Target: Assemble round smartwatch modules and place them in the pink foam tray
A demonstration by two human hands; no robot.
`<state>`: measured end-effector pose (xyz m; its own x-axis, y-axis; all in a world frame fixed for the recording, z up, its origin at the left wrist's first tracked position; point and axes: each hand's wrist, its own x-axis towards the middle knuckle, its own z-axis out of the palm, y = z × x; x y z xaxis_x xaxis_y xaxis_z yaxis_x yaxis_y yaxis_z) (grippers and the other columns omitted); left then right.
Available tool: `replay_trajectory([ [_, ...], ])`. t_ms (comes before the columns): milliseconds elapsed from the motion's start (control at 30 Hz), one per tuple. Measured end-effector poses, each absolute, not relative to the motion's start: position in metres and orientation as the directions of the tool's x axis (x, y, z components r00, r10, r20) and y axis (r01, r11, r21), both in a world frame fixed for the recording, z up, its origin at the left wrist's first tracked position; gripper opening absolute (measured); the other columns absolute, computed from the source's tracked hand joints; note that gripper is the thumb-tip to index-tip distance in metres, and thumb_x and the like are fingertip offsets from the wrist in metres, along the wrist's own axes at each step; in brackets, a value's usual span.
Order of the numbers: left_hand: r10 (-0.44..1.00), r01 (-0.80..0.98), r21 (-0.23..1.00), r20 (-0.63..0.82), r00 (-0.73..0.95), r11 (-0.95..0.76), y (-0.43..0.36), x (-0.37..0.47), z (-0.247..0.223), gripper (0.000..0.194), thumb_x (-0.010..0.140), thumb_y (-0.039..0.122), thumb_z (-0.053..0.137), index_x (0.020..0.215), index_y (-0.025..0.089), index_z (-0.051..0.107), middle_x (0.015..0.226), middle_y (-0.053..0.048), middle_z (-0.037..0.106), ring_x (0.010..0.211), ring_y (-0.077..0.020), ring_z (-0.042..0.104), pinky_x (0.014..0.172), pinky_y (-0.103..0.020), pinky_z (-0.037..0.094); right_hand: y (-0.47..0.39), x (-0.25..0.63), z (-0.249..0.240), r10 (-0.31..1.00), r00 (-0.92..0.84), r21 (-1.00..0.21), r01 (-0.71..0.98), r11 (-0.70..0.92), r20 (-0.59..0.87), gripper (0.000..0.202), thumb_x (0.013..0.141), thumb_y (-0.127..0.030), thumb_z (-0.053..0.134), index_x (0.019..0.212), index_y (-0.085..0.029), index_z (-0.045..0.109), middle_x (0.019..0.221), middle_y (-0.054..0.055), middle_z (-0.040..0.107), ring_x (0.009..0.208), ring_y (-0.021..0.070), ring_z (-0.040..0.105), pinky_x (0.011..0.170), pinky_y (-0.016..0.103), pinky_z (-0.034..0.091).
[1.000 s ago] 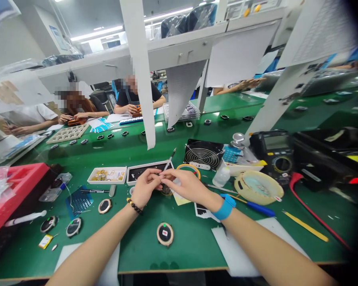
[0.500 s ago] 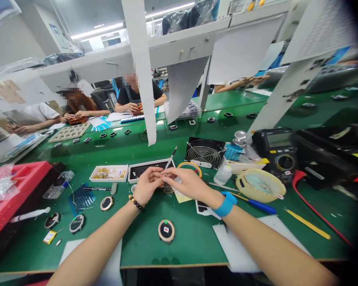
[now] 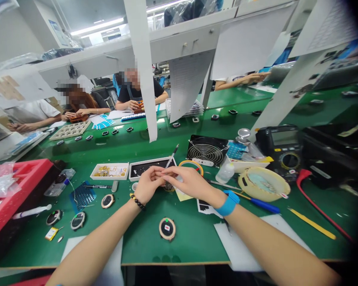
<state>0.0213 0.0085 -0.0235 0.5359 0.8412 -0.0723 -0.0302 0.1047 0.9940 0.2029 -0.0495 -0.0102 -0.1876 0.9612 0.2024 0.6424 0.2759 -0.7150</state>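
Observation:
My left hand point(image 3: 150, 183) and my right hand point(image 3: 189, 181) meet over the green bench, fingertips pressed together. Whatever they pinch is hidden behind the fingers. Just beyond the fingertips a pen point(image 3: 172, 155) slants up across a white tray with a black inside point(image 3: 135, 174); whether a hand touches it I cannot tell. Beneath the right hand lie a yellow paper square point(image 3: 183, 196) and a small round part point(image 3: 168, 186), partly covered. Nearer to me, a round watch point(image 3: 167, 229) with a gold rim lies face up, bearing green and white stickers.
Left are a white box of small parts point(image 3: 109, 171), more round watches point(image 3: 78, 221) and a red foam tray point(image 3: 18, 190). Right stand a fan point(image 3: 207, 149), a plastic bottle point(image 3: 225, 173), a round dish point(image 3: 264, 184), a blue-handled screwdriver point(image 3: 264, 205) and a multimeter point(image 3: 280, 153). Co-workers sit opposite.
The view has shifted slightly. Both hands stay joined in the same place over the bench, with only slight finger movement.

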Motion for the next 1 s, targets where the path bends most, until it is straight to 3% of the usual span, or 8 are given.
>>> replay_trajectory([
  [267, 0.845, -0.043, 0.991, -0.085, 0.528, 0.127, 0.009, 0.022, -0.024, 0.055, 0.068, 0.049, 0.086, 0.100, 0.011, 0.062, 0.083, -0.004, 0.065, 0.070, -0.0114, 0.062, 0.068, -0.024, 0.054, -0.050, 0.202, -0.010, 0.966, -0.176, -0.734, 0.628, 0.259, 0.189, 0.049, 0.096, -0.058, 0.041, 0.119, -0.025, 0.069, 0.112, 0.000, 0.065, 0.094, 0.0005, 0.062, 0.080, 0.010, 0.042],
  [600, 0.843, -0.062, 0.990, -0.074, 0.532, 0.127, 0.008, 0.022, -0.023, 0.054, 0.069, 0.047, 0.086, 0.100, 0.010, 0.063, 0.080, -0.003, 0.065, 0.070, -0.0104, 0.062, 0.068, -0.022, 0.055, -0.050, 0.203, -0.012, 0.965, -0.182, -0.710, 0.654, 0.261, 0.187, 0.049, 0.097, -0.060, 0.040, 0.119, -0.026, 0.068, 0.111, -0.001, 0.065, 0.091, 0.0003, 0.059, 0.077, 0.011, 0.040],
  [733, 0.843, -0.081, 0.982, -0.105, 0.528, 0.173, 0.005, 0.024, -0.022, 0.046, 0.069, 0.037, 0.088, 0.098, 0.009, 0.065, 0.079, -0.004, 0.066, 0.069, -0.0104, 0.063, 0.065, -0.020, 0.055, -0.048, 0.202, -0.016, 0.974, -0.166, -0.753, 0.618, 0.225, 0.155, 0.048, 0.095, -0.060, 0.044, 0.118, -0.027, 0.068, 0.113, 0.000, 0.064, 0.095, 0.0010, 0.059, 0.082, 0.011, 0.043],
  [800, 0.845, -0.131, 0.956, -0.162, 0.510, 0.262, 0.007, 0.023, -0.016, 0.036, 0.073, 0.024, 0.086, 0.099, 0.008, 0.066, 0.079, -0.004, 0.068, 0.067, -0.0102, 0.064, 0.063, -0.019, 0.056, -0.046, 0.202, -0.014, 0.983, -0.151, -0.844, 0.509, 0.168, 0.105, 0.050, 0.092, -0.061, 0.049, 0.122, -0.024, 0.066, 0.115, 0.002, 0.063, 0.098, 0.0019, 0.060, 0.085, 0.011, 0.046],
  [900, 0.878, -0.432, 0.775, -0.334, 0.342, 0.462, 0.021, 0.013, 0.004, 0.014, 0.085, 0.007, 0.071, 0.098, 0.006, 0.067, 0.081, -0.004, 0.069, 0.061, -0.0068, 0.064, 0.060, -0.016, 0.056, -0.043, 0.208, -0.004, 0.992, -0.114, -0.994, 0.097, -0.043, -0.054, 0.065, 0.092, -0.062, 0.047, 0.139, -0.017, 0.050, 0.122, 0.008, 0.060, 0.101, 0.0059, 0.063, 0.087, 0.015, 0.054],
  [1000, 0.872, -0.694, 0.566, -0.449, 0.193, 0.445, 0.046, -0.007, 0.026, 0.012, 0.097, 0.005, 0.053, 0.095, 0.007, 0.065, 0.078, -0.002, 0.069, 0.060, -0.0033, 0.065, 0.062, -0.011, 0.057, -0.039, 0.220, 0.011, 0.972, -0.102, -0.921, -0.313, -0.232, -0.210, 0.066, 0.097, -0.060, 0.031, 0.144, -0.016, 0.040, 0.130, 0.011, 0.054, 0.101, 0.0074, 0.064, 0.085, 0.019, 0.058],
])
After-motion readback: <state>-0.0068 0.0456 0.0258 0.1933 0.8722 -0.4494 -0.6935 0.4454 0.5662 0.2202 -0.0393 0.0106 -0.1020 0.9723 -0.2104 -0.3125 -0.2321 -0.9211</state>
